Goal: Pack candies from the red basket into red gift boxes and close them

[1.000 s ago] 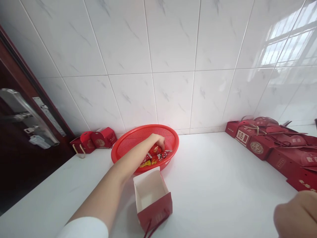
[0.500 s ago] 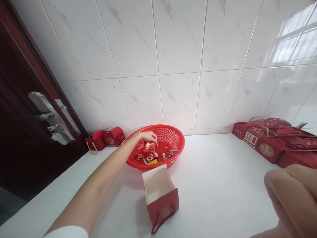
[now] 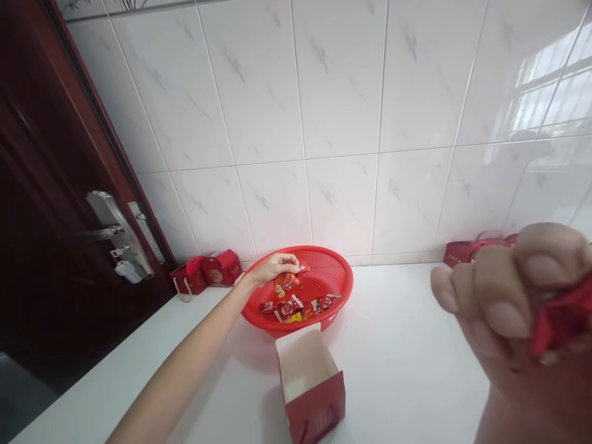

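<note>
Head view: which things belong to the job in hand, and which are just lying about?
In the job:
- left hand, seemingly pinching a red packet
- right hand, holding a blurred red item
- red oval plastic basket
- wrapped red and yellow packets
- open red cardboard box

Seemingly lying about:
- two red cardboard boxes at left
- partly hidden red cardboard boxes at right

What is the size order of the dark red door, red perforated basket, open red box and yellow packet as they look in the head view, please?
1. Dark red door, cut off by the frame
2. Red perforated basket
3. Open red box, nearer the camera than the basket
4. Yellow packet, smallest by far
</note>
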`<state>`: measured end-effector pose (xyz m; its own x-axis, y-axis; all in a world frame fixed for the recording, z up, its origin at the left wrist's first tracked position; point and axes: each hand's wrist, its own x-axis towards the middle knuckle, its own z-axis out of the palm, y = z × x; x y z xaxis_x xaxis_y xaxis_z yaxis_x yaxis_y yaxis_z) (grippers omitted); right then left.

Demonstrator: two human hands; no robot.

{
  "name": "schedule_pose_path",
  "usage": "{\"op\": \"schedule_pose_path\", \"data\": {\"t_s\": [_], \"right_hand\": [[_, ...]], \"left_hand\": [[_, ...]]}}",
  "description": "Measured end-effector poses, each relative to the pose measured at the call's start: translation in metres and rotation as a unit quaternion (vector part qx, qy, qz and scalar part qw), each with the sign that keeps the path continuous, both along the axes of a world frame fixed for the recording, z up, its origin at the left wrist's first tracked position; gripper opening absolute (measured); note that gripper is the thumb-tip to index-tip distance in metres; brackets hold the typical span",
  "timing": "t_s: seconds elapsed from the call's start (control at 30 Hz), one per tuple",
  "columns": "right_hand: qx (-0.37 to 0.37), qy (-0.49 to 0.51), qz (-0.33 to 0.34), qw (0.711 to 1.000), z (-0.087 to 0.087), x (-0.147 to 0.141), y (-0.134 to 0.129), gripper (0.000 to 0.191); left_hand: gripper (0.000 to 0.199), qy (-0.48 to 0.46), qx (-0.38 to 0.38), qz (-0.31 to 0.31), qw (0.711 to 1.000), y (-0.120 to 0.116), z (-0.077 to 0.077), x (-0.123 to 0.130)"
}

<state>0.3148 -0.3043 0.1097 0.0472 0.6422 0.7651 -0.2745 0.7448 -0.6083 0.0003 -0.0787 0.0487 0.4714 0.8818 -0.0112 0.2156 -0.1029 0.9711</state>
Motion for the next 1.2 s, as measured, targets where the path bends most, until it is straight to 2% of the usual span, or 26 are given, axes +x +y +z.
{"op": "schedule_pose_path", "data": {"t_s": [0.1,0.23,0.4,0.53,0.8,0.9,1.03,1.2], "right_hand": [[-0.021,0.019,0.04,0.999,0.011,-0.021,0.002,0.011],[-0.082,0.015,0.047,0.995,0.009,-0.037,0.009,0.007],[-0.132,-0.045,0.058,0.988,-0.004,-0.046,0.039,0.008],[-0.183,-0.078,0.085,0.976,-0.012,-0.052,0.06,0.015],[-0.224,-0.114,0.074,0.965,-0.015,-0.059,0.068,0.026],[-0.218,-0.127,0.067,0.965,-0.015,-0.062,0.067,0.024],[-0.217,-0.154,0.063,0.962,-0.015,-0.069,0.065,0.021],[-0.209,-0.175,0.08,0.959,-0.016,-0.081,0.06,0.022]], "left_hand": [[0.037,-0.033,0.002,0.0,0.999,-0.013,0.0,0.003],[0.053,-0.068,0.012,0.015,0.997,-0.029,0.001,0.007],[0.039,-0.126,0.039,0.046,0.99,-0.044,0.002,0.015],[0.035,-0.176,0.051,0.056,0.981,-0.057,0.004,0.024],[0.032,-0.237,0.068,0.051,0.968,-0.087,0.011,0.034],[0.027,-0.213,0.134,0.06,0.966,-0.101,0.017,0.033],[0.021,-0.165,0.262,0.098,0.946,-0.122,0.026,0.03],[0.014,-0.151,0.321,0.107,0.929,-0.138,0.03,0.03]]}}
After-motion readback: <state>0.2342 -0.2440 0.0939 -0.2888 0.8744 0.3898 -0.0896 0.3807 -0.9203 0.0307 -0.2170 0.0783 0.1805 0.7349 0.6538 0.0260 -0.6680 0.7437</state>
